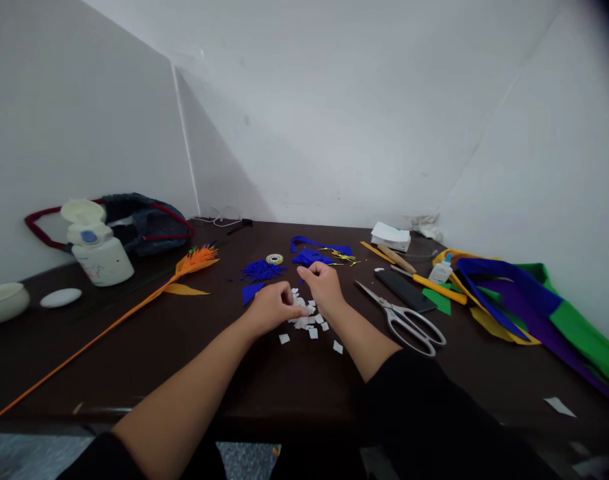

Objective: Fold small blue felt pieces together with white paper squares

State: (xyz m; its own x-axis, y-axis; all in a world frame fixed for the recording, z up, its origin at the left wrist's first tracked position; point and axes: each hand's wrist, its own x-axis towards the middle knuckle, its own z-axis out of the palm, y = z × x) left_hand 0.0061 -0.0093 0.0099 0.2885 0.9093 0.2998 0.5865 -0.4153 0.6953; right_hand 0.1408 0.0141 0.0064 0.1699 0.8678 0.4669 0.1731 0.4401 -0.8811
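My left hand rests on the dark table with its fingers curled down onto a small heap of white paper squares. My right hand sits just beside it, fingers bent over the same heap. What either hand pinches is too small to make out. Blue paper scraps and a roll of tape lie just beyond the hands.
Scissors lie right of my right hand, with a dark flat case, a yellow-handled tool, a glue bottle and coloured sheets further right. An orange paper flower on a long stem, a white jar and a bag are left.
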